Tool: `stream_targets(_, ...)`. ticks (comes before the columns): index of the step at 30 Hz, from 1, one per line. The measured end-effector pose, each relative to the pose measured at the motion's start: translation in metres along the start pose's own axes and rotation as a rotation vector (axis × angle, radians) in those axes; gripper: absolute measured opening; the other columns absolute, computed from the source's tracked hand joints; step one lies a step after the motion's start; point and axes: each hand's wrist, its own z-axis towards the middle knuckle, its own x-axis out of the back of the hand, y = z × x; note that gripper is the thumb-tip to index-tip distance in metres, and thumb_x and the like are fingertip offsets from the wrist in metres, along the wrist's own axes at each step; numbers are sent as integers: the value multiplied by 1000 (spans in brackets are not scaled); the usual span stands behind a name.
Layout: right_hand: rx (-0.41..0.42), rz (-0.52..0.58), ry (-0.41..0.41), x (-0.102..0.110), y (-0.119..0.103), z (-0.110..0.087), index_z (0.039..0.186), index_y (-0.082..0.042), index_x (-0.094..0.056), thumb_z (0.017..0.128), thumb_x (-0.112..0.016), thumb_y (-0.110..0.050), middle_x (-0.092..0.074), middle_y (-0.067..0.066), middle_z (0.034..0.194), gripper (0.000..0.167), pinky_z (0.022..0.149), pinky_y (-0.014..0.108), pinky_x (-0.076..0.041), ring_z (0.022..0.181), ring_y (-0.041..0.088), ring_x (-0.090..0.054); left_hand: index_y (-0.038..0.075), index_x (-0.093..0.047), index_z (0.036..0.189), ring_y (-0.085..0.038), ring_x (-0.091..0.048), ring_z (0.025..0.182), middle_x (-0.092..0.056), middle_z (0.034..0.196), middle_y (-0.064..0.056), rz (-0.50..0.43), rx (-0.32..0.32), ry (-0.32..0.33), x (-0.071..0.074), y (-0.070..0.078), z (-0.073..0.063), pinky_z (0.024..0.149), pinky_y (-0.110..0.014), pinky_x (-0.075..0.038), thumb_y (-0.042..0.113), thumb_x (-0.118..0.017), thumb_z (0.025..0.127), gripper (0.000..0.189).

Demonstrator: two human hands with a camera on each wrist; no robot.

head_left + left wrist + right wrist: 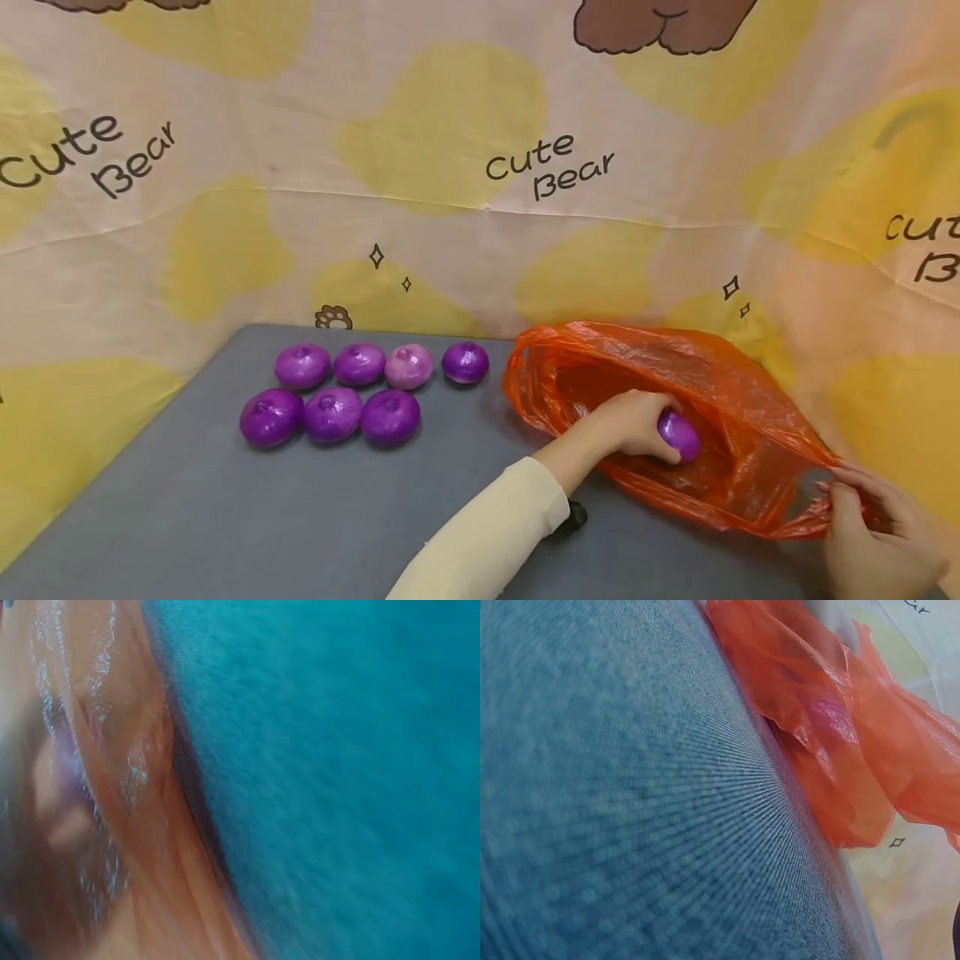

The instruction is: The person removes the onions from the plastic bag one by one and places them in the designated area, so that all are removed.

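Note:
My left hand (636, 423) reaches into the mouth of an orange plastic bag (738, 354) and grips a purple onion (681, 437). The bag lies on its side at the table's right, its opening toward me. With thumb and fingers, my right hand (881, 525) pinches the handle at the bag's right end. Through the film (131, 840) in the left wrist view, the onion (69, 766) shows only as a blur. In the right wrist view, a purple patch (832, 720) shows through the bag (870, 772); the right hand is out of that frame.
Several purple onions (332, 414) stand in two rows on the grey table (300, 517), left of the bag. One onion (465, 363) sits apart, nearest the bag. A small black object (573, 518) shows beneath the left wrist. Printed cloth (450, 125) hangs behind the table.

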Motion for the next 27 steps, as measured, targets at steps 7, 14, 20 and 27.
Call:
stream_targets(7, -53, -40, -4, 1, 0, -1, 99, 9, -76, 92, -62, 1, -62, -34, 92, 18, 60, -2, -44, 65, -22, -58, 34, -59, 133, 0, -61, 102, -66, 121, 18, 28, -30, 40, 2, -8, -15, 82, -14, -51, 52, -84, 74, 66)
stream_targets(14, -26, 30, -18, -4, 0, 0, 94, 8, -77, 90, -64, 3, -64, -33, 88, 15, 58, 0, -46, 63, -18, -60, 33, -59, 135, -1, -62, 104, -67, 123, 17, 5, -73, 142, 18, -16, -30, 81, -14, -50, 50, -83, 75, 67)
stream_targets(20, -24, 1, -23, -3, 1, -3, 97, 12, -75, 92, -60, 1, -62, -32, 92, 19, 59, -1, -45, 65, -20, -59, 38, -58, 136, -1, -62, 107, -65, 129, 20, 62, -92, 193, 28, -12, -48, 81, -13, -48, 50, -81, 77, 64)
stream_targets(27, -31, 34, -17, -3, 2, -1, 94, -5, -80, 91, -60, 3, -65, -33, 85, 22, 56, 0, -44, 64, -19, -60, 37, -58, 136, 0, -63, 111, -64, 132, 18, 78, -130, 312, 40, -17, -72, 83, -11, -49, 50, -80, 78, 63)
